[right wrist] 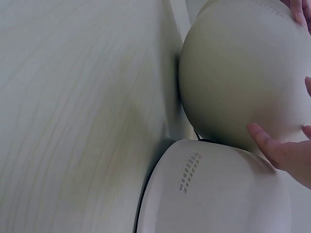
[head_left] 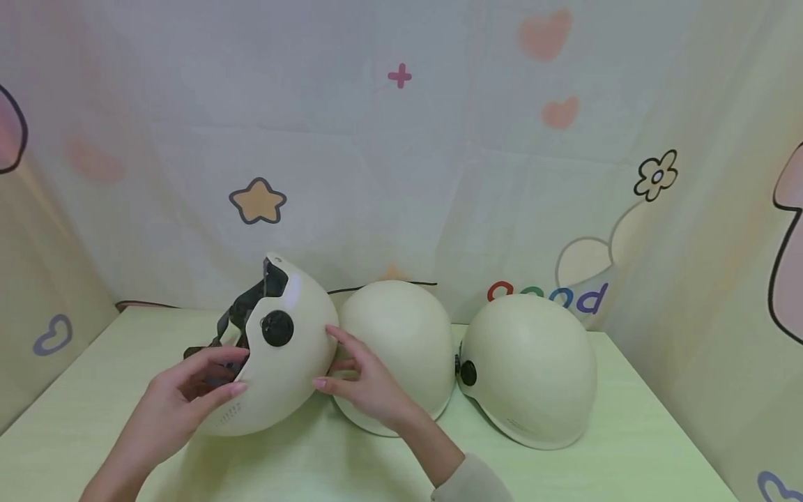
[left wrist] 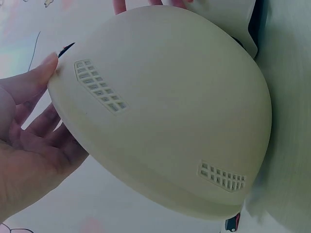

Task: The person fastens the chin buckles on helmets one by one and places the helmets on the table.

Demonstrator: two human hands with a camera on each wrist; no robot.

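A cream-white helmet (head_left: pixel 285 376) is tipped on its side at the left, its opening facing left. A round black disc (head_left: pixel 277 328) sits on its side, and dark straps (head_left: pixel 243 307) show in the opening. My left hand (head_left: pixel 166 408) grips the rim, thumb outside and fingers inside. In the left wrist view, the helmet's vented shell (left wrist: pixel 170 111) fills the middle. My right hand (head_left: pixel 373 383) rests extended fingertips and thumb against the shell's right side. Beside it stands a second cream helmet (head_left: pixel 401 341), partly behind that hand.
A third cream helmet (head_left: pixel 533 369), with a black side disc (head_left: pixel 468 373), stands at the right beside the middle one. All are on a pale wood-grain table (head_left: pixel 646 418). A patterned cloth backdrop (head_left: pixel 389 174) hangs behind, and a thin dark cable (head_left: pixel 345 289) runs along the back.
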